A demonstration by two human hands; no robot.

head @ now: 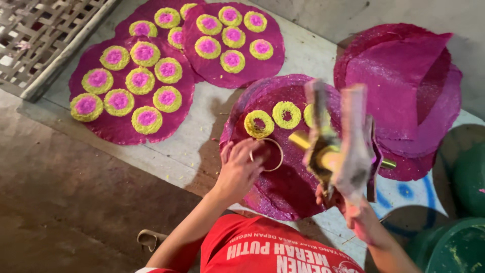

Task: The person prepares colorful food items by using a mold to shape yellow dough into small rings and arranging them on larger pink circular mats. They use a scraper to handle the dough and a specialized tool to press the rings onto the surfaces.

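Left hand (237, 169) sits on the near-left part of the magenta disc (288, 187) lying mid-worktop, fingertips curled down and pinching the rim of a thin metal ring mould (268, 154) that lies flat on the disc. Ring is just beyond and slightly right of the fingertips, touching them; round, so no long axis to speak of. Right hand (348, 205) is raised above the disc's right side, fist closed around the lower end of a blurred hand tool (336, 146) with flat blades and a brass-coloured cross tube; tool stands roughly upright, tube pointing left-right, its left tip hanging over the disc just right of the ring. Left hand is clearly the nearer one to the ring; the tool is near but apart from it. Beyond the ring, toward the far edge of the disc, a row of yellow crumb rings (273, 119) with bare centres, three visible, the third partly hidden behind the tool. Further left on the grey worktop (192, 146), finished discs (134, 88) carry yellow rings filled with pink. Far right corner: stack of plain magenta sheets (404, 86). Green tubs (462, 202) at the right edge, woven lattice panel (45, 35) at far left.
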